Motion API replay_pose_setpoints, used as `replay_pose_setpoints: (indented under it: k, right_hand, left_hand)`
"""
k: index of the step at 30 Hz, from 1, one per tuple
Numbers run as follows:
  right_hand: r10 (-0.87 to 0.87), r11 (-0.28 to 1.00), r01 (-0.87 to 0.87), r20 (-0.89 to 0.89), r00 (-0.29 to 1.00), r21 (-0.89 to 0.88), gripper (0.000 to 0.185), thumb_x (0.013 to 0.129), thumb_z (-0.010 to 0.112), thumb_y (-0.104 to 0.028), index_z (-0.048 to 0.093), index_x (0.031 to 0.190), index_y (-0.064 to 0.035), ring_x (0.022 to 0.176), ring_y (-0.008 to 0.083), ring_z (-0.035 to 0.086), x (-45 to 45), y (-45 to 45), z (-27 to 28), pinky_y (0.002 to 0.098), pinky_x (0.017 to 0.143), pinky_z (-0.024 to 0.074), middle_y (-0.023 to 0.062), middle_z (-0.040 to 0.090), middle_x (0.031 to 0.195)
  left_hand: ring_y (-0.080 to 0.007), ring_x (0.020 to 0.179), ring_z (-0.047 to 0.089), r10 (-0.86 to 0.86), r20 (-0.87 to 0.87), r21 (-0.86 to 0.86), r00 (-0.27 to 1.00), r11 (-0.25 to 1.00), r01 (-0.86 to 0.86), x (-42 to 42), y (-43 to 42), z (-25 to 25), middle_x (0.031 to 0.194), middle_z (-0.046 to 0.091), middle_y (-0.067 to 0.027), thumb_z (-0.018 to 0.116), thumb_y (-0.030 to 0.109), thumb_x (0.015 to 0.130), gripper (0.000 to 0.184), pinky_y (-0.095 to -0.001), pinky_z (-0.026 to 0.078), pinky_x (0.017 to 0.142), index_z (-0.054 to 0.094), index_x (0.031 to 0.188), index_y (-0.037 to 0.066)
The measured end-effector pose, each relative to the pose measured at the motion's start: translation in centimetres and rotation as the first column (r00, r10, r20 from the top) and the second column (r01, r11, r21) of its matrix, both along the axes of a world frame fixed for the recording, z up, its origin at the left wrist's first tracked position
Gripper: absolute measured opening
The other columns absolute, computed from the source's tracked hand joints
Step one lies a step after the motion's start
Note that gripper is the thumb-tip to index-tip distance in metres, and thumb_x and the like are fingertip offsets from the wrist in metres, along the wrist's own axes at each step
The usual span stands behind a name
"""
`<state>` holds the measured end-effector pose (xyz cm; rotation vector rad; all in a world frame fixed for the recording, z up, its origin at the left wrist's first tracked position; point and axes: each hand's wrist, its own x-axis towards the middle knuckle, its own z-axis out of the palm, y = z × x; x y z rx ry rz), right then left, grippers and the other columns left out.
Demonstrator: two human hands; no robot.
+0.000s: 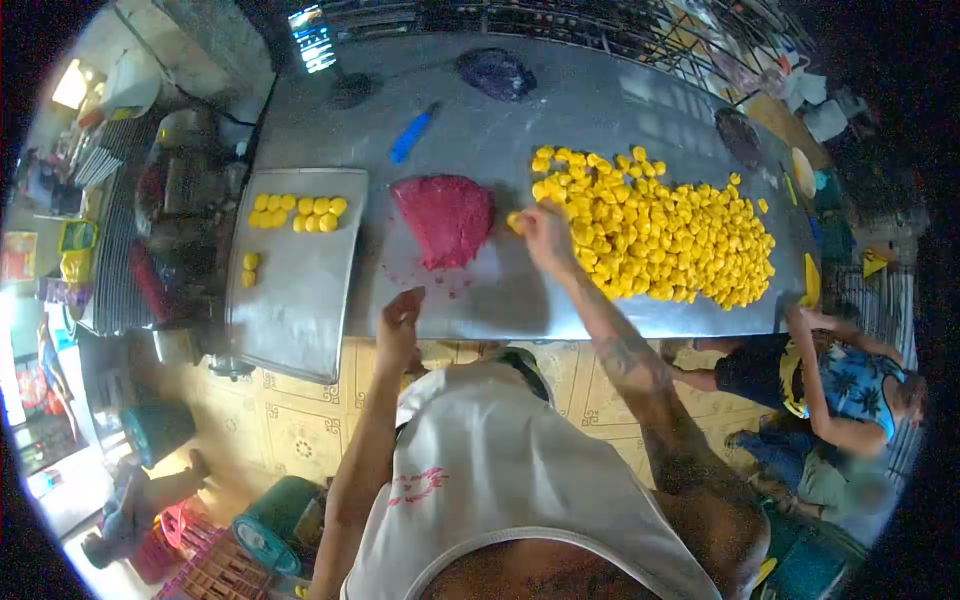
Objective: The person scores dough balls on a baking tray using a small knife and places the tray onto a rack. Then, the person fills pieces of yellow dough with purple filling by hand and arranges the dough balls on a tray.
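A large heap of yellow dough pieces covers the right part of the metal table. At its left edge my right hand pinches a yellow piece between its fingers. A magenta dough mass lies left of that hand, with small crumbs below it. My left hand is over the table's near edge, below and left of the magenta dough, its fingers closed together; what they hold, if anything, is too small to tell. On the left, a metal tray bears several flattened yellow pieces.
A blue-handled scraper lies behind the magenta dough. Farther back are a dark purple mass and a lit phone on a stand. People are at the right end of the table. A green bin stands on the floor.
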<state>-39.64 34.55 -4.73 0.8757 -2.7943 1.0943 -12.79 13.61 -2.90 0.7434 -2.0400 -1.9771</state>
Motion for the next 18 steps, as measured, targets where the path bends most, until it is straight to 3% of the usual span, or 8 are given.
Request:
replay_pose_setpoints:
  k: [1, 3, 4, 7, 9, 11, 15, 18]
  right_hand:
    - [0.014, 0.994, 0.006, 0.181, 0.983, -0.106, 0.013, 0.084, 0.065, -0.012, 0.069, 0.093, -0.0036, 0.086, 0.0316, 0.063, 3.2, -1.0, 0.7, 0.0406, 0.078, 0.0499, 0.0150, 0.066, 0.089]
    - [0.183, 0.960, -0.055, 0.465, 0.866, -0.275, 0.014, 0.085, 0.065, -0.009, 0.070, 0.097, -0.0041, 0.082, 0.0300, 0.065, 9.5, -2.8, 2.0, 0.0358, 0.075, 0.0511, 0.0151, 0.066, 0.080]
    - [0.241, 0.956, -0.119, 0.488, 0.839, -0.267, 0.018, 0.085, 0.066, -0.009, 0.069, 0.101, -0.0035, 0.084, 0.0288, 0.065, 12.3, -3.7, 2.0, 0.0346, 0.075, 0.0512, 0.0158, 0.067, 0.082]
    - [0.185, 0.974, -0.100, 0.454, 0.872, -0.205, 0.024, 0.085, 0.067, -0.010, 0.068, 0.108, -0.0020, 0.086, 0.0290, 0.066, 15.9, -5.6, 2.4, 0.0348, 0.076, 0.0515, 0.0175, 0.068, 0.089]
    - [0.078, 0.988, -0.018, 0.390, 0.917, -0.156, 0.027, 0.086, 0.067, -0.011, 0.067, 0.111, -0.0011, 0.086, 0.0303, 0.067, 16.5, -6.9, 2.4, 0.0363, 0.076, 0.0517, 0.0185, 0.069, 0.094]
    - [-0.165, 0.986, 0.158, 0.234, 0.958, 0.048, 0.031, 0.086, 0.067, -0.012, 0.065, 0.115, -0.0001, 0.089, 0.0334, 0.067, 16.0, -8.1, 1.5, 0.0389, 0.078, 0.0520, 0.0206, 0.068, 0.101]
    - [-0.129, 0.984, 0.157, -0.272, 0.954, 0.085, 0.029, 0.085, 0.068, -0.017, 0.066, 0.112, -0.0040, 0.101, 0.0333, 0.062, 15.9, -9.7, -2.6, 0.0428, 0.080, 0.0522, 0.0178, 0.068, 0.100]
    - [-0.214, 0.966, 0.244, -0.256, 0.943, 0.090, 0.027, 0.085, 0.068, -0.018, 0.067, 0.109, -0.0057, 0.107, 0.0327, 0.059, 16.0, -10.4, -3.8, 0.0435, 0.080, 0.0525, 0.0165, 0.068, 0.101]
  left_hand:
    - [-0.0194, 0.104, 0.063, -0.008, -0.004, 0.003, 1.000, 1.000, 0.008, -1.0, 0.5, 0.9, 0.111, 0.067, -0.0080, 0.060, 0.002, 0.093, 0.025, -0.0331, 0.049, 0.096, 0.062, 0.117, -0.005]
    - [-0.0178, 0.102, 0.063, 0.031, -0.029, 0.631, 0.999, 0.776, -0.006, -2.1, 1.5, 3.4, 0.107, 0.068, -0.0088, 0.063, 0.004, 0.092, 0.022, -0.0332, 0.053, 0.090, 0.063, 0.112, -0.006]
    - [-0.0178, 0.102, 0.063, 0.018, -0.031, 0.637, 0.999, 0.771, 0.006, -1.9, 0.9, 2.5, 0.107, 0.068, -0.0088, 0.063, 0.004, 0.092, 0.022, -0.0332, 0.053, 0.090, 0.063, 0.112, -0.006]
    - [-0.0157, 0.097, 0.064, -0.116, -0.098, 0.565, 0.988, 0.811, 0.151, -1.0, -1.6, 1.8, 0.103, 0.068, -0.0100, 0.067, 0.009, 0.091, 0.024, -0.0312, 0.057, 0.081, 0.064, 0.108, -0.007]
    - [-0.0157, 0.089, 0.066, -0.200, 0.321, 0.375, 0.926, 0.925, 0.069, 0.2, -4.7, 4.4, 0.102, 0.068, -0.0108, 0.071, 0.012, 0.088, 0.028, -0.0279, 0.058, 0.074, 0.064, 0.109, -0.006]
    - [-0.0153, 0.084, 0.066, -0.140, 0.157, 0.383, 0.978, 0.921, 0.070, 3.0, -6.7, 0.8, 0.095, 0.068, -0.0096, 0.073, 0.013, 0.087, 0.029, -0.0277, 0.058, 0.072, 0.064, 0.107, -0.006]
    - [-0.0140, 0.078, 0.066, -0.102, 0.081, 0.321, 0.991, 0.944, 0.071, 5.0, -9.4, -1.0, 0.081, 0.067, -0.0061, 0.073, 0.015, 0.086, 0.023, -0.0266, 0.056, 0.068, 0.066, 0.098, -0.004]
    - [-0.0128, 0.076, 0.065, -0.188, 0.133, 0.023, 0.973, 0.982, 0.186, 5.9, -10.6, -1.1, 0.080, 0.067, -0.0047, 0.073, 0.017, 0.087, 0.023, -0.0256, 0.053, 0.065, 0.067, 0.096, -0.002]
